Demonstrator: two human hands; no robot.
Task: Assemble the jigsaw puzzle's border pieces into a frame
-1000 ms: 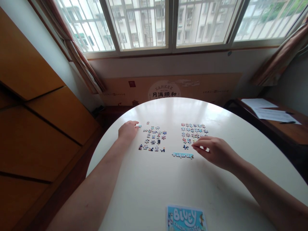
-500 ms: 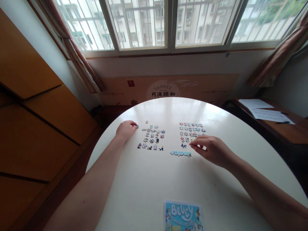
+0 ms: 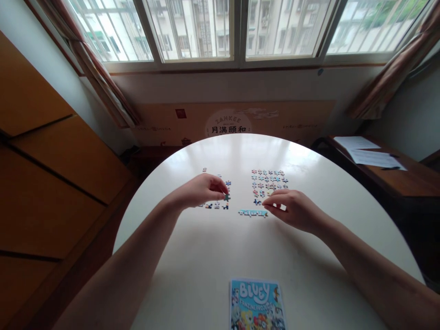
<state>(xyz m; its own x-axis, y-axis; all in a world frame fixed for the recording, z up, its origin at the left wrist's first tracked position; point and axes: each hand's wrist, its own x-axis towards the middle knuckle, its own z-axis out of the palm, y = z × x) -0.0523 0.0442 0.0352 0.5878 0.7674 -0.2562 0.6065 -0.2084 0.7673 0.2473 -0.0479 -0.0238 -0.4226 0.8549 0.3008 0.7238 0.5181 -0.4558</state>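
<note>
Swung left hand (image 3: 202,189) rightward over the loose pieces (image 3: 217,206) since half a second ago, now pinching a greenish piece (image 3: 227,197) between thumb and fingers, at ten o'clock from the joined strip (image 3: 253,213). Kept right hand (image 3: 297,208) at three o'clock from that strip, bringing thumb and forefinger together near a dark blue piece (image 3: 257,201); cannot tell whether gripping anything. Laid out flat on the white table (image 3: 192,266): neat rows (image 3: 271,186) at one o'clock, picture card (image 3: 257,305) at six.
</note>
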